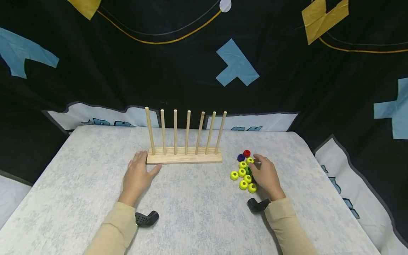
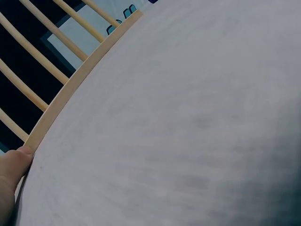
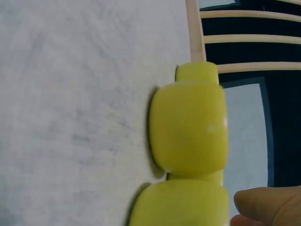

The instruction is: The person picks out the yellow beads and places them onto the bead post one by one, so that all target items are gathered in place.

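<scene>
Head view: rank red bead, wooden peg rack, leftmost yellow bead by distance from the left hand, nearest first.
1. Wooden peg rack: left hand is at its left end.
2. Leftmost yellow bead: to the right, past the rack's right end.
3. Red bead: also right, farther over and farther back.

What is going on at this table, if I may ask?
A person's left hand touches the left end of a wooden base with seven bare standing pegs. The right hand is at a loose cluster of mostly yellow beads on the table; whether it pinches one is unclear.
</scene>
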Motion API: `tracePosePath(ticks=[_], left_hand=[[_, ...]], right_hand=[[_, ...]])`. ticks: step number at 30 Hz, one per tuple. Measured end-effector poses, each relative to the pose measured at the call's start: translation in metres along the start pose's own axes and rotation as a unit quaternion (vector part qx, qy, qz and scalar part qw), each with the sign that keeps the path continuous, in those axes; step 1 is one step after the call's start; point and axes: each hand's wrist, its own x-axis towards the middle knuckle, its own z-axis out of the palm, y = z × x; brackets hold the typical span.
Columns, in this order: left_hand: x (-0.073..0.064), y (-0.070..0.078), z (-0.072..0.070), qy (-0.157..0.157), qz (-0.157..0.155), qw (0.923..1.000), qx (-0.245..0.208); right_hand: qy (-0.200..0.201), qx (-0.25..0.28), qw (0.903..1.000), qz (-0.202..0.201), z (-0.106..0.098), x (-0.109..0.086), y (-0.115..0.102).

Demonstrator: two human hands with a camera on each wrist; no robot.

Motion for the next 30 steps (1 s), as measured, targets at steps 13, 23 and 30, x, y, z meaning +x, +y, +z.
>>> tracePosePath(ticks=[13,23,30], left_hand=[[0.003,-0.003,0.002,-0.002,0.006,0.9999,0.013],[0.001,-0.005,0.003,0.002,0.005,0.9999,0.016],[-0.001,-0.005,0.003,0.011,0.009,0.9998,0.012]], right_hand=[[-0.013,-0.004,0.9995,0.029,0.006,0.011,-0.005],[-0.016,0.007,0.9989,0.044,0.007,0.017,-0.002],[-0.018,-0.002,0.9994,0.029,0.006,0.018,-0.001]])
